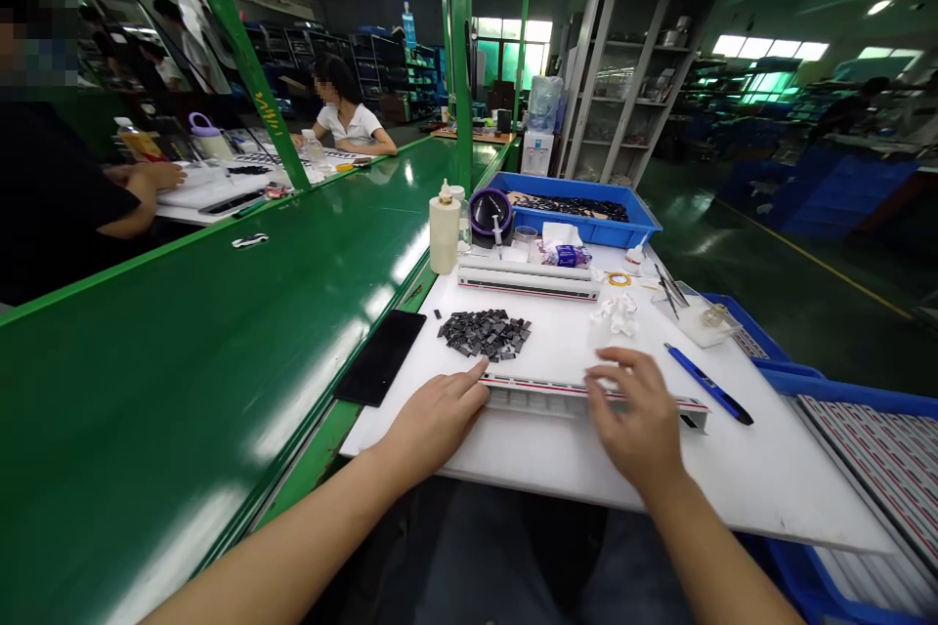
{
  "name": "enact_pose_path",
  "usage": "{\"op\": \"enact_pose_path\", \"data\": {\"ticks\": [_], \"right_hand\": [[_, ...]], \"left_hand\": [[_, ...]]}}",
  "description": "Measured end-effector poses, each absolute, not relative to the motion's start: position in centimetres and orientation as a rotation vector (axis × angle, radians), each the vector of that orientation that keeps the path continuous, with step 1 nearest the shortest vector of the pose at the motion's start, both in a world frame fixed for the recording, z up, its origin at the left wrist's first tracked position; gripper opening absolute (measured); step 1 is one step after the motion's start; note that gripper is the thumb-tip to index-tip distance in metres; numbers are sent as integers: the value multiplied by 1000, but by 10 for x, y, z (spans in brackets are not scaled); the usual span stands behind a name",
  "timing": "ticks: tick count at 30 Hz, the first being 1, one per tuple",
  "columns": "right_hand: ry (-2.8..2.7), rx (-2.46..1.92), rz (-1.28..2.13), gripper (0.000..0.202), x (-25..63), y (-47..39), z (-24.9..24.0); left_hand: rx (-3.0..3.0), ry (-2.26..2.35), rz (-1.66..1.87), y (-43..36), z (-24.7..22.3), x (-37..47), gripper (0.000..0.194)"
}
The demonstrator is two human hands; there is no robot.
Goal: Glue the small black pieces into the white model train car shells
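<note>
Two hands rest on a long white strip [586,397] lying across the tabletop [769,469]: left hand [436,420] flat at its left end, right hand [637,415] with loose, spread fingers over its middle, neither gripping. It looks light, stiff, thin plastic; best held at both ends. Dark chips [485,333] lie just behind.

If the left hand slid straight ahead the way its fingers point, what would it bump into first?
The left hand points up and right across the white board, fingertips already at the end of the long white strip. Past that, it would likely meet the pile of small dark parts, though depth is hard to judge.
</note>
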State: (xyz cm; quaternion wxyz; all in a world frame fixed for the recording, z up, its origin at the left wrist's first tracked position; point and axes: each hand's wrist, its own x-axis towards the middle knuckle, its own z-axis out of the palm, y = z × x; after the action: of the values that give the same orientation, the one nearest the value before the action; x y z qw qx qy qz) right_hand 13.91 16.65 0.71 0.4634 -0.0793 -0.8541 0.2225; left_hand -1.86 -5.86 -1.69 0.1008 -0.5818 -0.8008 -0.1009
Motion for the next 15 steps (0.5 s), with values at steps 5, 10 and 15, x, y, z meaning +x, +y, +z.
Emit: {"op": "enact_pose_path", "data": {"ticks": [5,10,15], "right_hand": [[-2200,-818,837,44,132,241,20],[-2627,-830,896,55,97,266,24],[-2677,-730,870,23,77,272,29]], "left_hand": [[-1696,-2177,-95,-55,-13,-21,23],[-1592,-2316,-116,-46,-6,-13,21],[-1628,-2396,-156,-42,2,-14,20]]}}
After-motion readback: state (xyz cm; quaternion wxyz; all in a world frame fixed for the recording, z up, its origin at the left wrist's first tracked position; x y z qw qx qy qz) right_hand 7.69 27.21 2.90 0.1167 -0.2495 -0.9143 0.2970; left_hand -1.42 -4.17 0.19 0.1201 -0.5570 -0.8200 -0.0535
